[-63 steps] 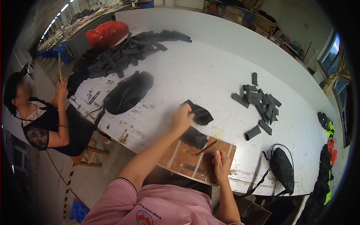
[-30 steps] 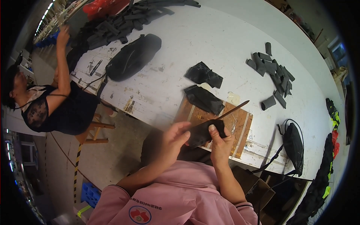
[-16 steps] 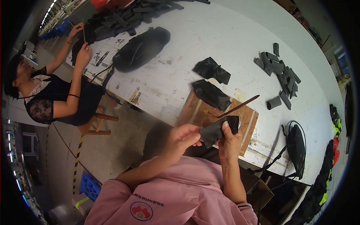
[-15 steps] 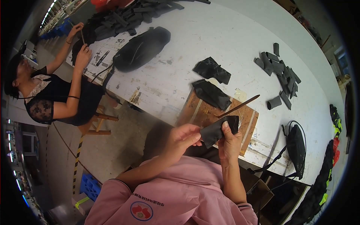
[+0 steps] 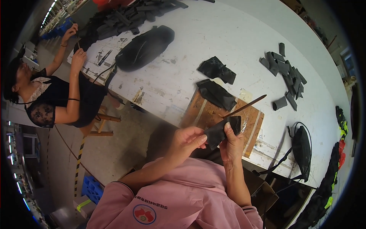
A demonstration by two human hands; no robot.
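A folded piece of black fabric [image 5: 216,134] is pinched between my two hands just off the table's front edge. My left hand [image 5: 190,138] grips its left end between thumb and fingers. The right hand [image 5: 231,140] holds its other end, thumb pressed on top. Just beyond the fabric, a thin brown pointed stick [image 5: 249,104] slants over a wooden board [image 5: 204,109]; its near end is hidden. One crumpled black fabric piece [image 5: 216,94] overlaps the board's far edge. Another black piece [image 5: 217,70] lies behind it on the white table.
Short dark tubes [image 5: 286,70] lie loosely piled at the right, with a black mesh bag [image 5: 300,152] nearer. A long black bag [image 5: 145,49] and a heap of dark strips [image 5: 126,19] occupy the far left. A co-worker [image 5: 63,91] sits at the left table edge.
My hands and the black fabric have shifted slightly, with the right hand a little to the left. The co-worker's hands have moved to the left.
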